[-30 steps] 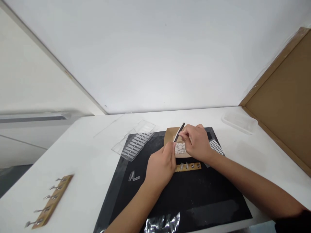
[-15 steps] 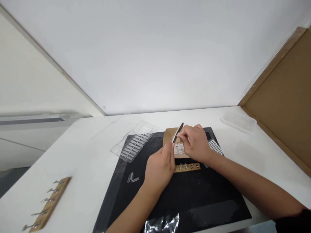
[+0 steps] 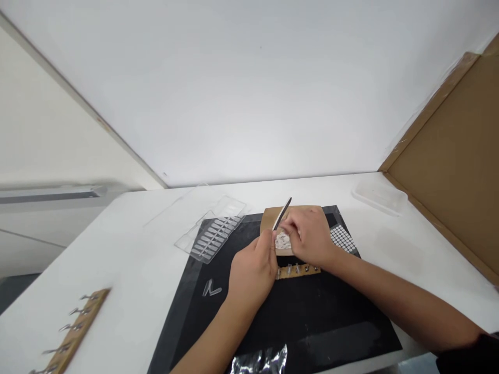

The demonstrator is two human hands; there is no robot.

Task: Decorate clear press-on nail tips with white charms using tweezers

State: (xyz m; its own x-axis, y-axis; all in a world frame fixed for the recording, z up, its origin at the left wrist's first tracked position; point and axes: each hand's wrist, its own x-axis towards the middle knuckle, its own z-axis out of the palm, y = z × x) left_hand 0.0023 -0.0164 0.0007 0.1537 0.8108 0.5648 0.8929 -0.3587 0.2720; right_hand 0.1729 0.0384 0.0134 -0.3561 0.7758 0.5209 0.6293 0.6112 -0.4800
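My left hand is closed around the lower end of a slim black-and-white nail file, which slants up and to the right. Fingers pinched, my right hand is right against the file's lower half; whatever is between those fingertips is too small to make out. Behind both hands lies a tan paper piece with white scraps on it. Just below them, a wooden strip carries a row of small metal clips, some with clear pieces. A few loose clear nail tips rest to the left.
A black mat covers the middle of the white table. Clear cases with a rack of nail tips overlap its back left. A dotted white sheet, clear tray, second clip strip and shiny packet lie around.
The nail file has shifted slightly left and my right hand has slid down along it, its fingers now closer to my left hand. The whole view has drifted a little.
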